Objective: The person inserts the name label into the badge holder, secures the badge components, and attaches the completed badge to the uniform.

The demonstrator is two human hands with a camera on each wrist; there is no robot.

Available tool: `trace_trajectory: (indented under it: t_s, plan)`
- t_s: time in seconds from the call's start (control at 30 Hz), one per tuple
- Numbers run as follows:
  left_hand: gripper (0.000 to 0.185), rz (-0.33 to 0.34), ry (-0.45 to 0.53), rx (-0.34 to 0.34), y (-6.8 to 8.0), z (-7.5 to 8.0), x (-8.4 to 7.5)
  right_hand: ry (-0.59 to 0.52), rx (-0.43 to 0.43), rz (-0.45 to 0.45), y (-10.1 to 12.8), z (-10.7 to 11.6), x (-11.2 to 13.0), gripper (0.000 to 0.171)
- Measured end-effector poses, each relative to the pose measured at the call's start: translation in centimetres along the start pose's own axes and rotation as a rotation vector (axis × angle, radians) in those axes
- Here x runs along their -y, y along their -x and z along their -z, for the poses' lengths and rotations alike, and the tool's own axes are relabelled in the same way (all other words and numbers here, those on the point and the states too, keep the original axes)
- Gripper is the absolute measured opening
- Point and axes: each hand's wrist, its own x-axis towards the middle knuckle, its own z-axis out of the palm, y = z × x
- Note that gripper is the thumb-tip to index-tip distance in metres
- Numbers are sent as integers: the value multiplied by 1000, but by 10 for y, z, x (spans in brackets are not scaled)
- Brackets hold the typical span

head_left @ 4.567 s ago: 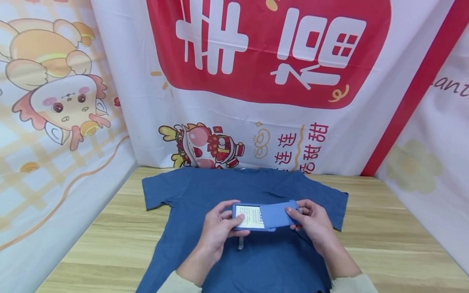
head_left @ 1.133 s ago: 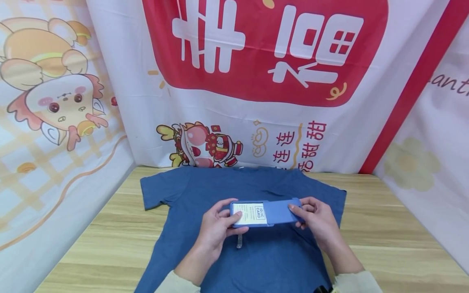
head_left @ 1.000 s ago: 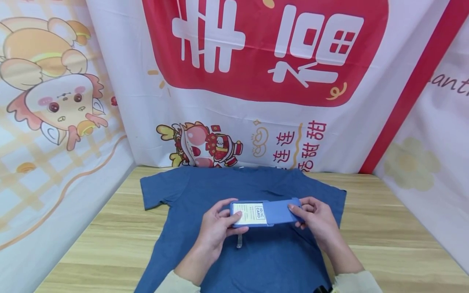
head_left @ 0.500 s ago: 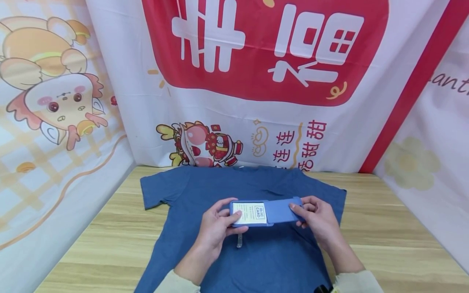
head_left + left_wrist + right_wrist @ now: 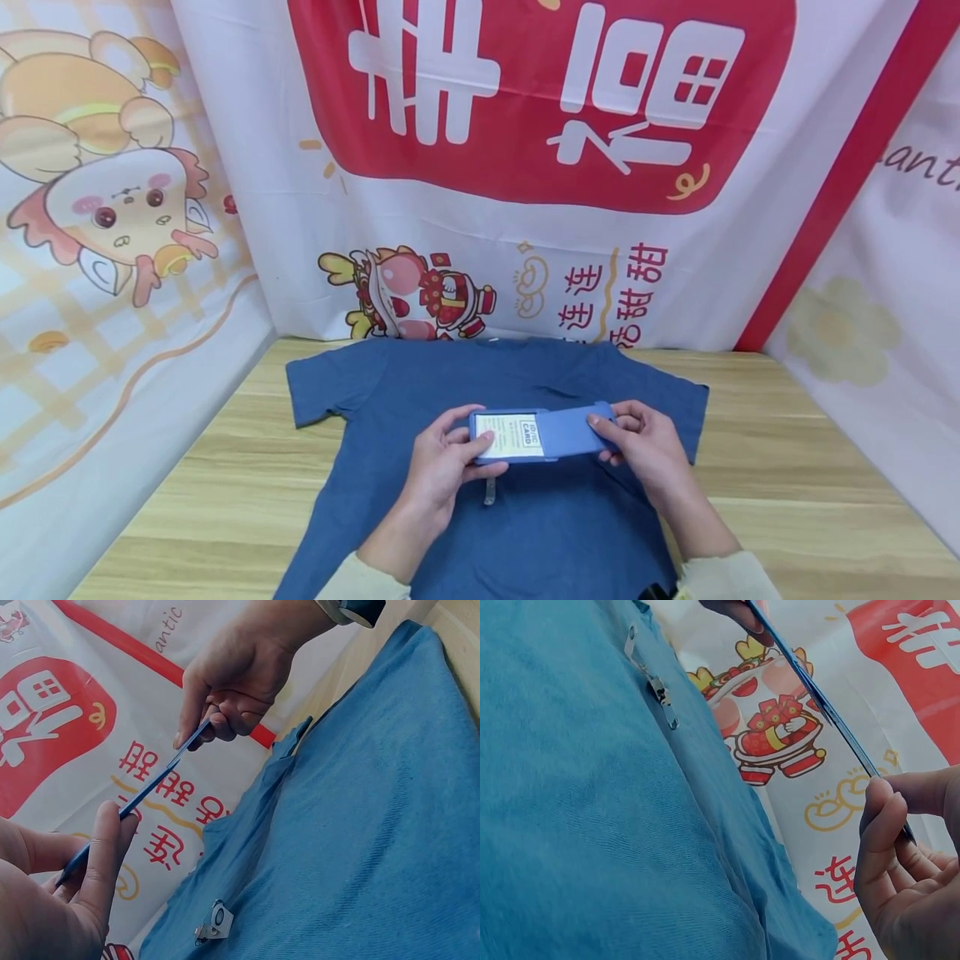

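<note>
Both hands hold a blue card holder (image 5: pixel 558 433) level above a blue T-shirt (image 5: pixel 525 533) spread flat on the wooden table (image 5: pixel 787 492). My left hand (image 5: pixel 450 462) pinches its left end, thumb on the white card (image 5: pixel 512 435) that sticks out there. My right hand (image 5: pixel 637 446) pinches the right end. The holder shows edge-on in the left wrist view (image 5: pixel 142 796) and in the right wrist view (image 5: pixel 817 697). A small metal clip (image 5: pixel 491 493) lies on the shirt below the holder, also seen as the clip (image 5: pixel 215 921) and the clip (image 5: pixel 660 690).
Printed cloth banners (image 5: pixel 525 167) wall the table at the back and on both sides. Bare wood (image 5: pixel 225 483) lies left and right of the shirt.
Almost nothing differs over the last second. Since 4.6 s ago the holder has been lifted slightly and levelled, with both hands keeping their hold.
</note>
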Motion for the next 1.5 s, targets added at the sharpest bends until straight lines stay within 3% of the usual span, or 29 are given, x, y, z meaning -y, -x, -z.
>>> trace_trajectory:
  t_s: [0.23, 0.93, 1.23, 1.37, 1.5]
  plan:
    - [48, 0, 4, -6, 0, -1, 0, -62, 29, -27, -4, 2, -2, 48]
    - [47, 1, 2, 5, 1, -3, 4, -67, 79, -2, 3, -15, -3, 41]
    - [48, 13, 23, 22, -2, -2, 3, 17, -4, 28, 4, -15, -5, 42]
    - [47, 19, 25, 14, -3, -2, 2, -21, -14, 48, 6, -14, -4, 34]
    - [48, 23, 32, 22, -1, -1, 2, -55, 35, 61, 7, -20, -2, 27]
